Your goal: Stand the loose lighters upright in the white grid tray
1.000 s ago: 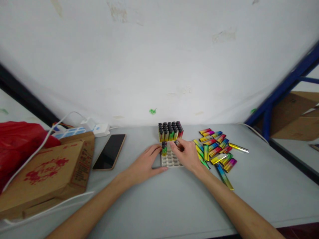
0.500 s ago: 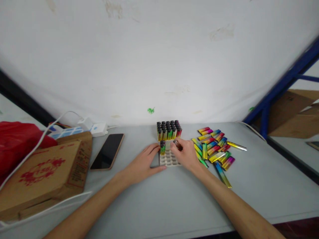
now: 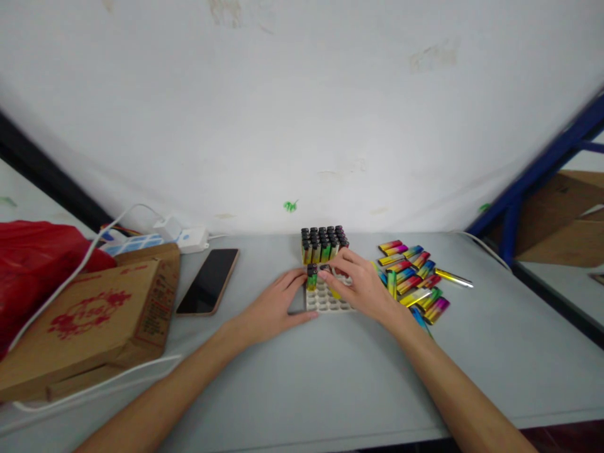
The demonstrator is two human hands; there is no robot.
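Phone [image 3: 209, 282], perhaps charger [image 3: 167, 229], left of lighter tray [image 3: 316, 306]

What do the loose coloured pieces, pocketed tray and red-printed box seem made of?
Loose coloured pieces: likely metallic foil or coating, glossy; glints. Pocketed tray: probably moulded plastic, matte; pale, regular pockets. Red-printed box: likely cardboard, matte; dull brown.

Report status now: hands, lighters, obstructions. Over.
Left hand open at left edge of pale tray. Right hand pinching black-topped lighter over it; green lighter standing in tray. Phone off left, apart from both hands; no obstruction seen.
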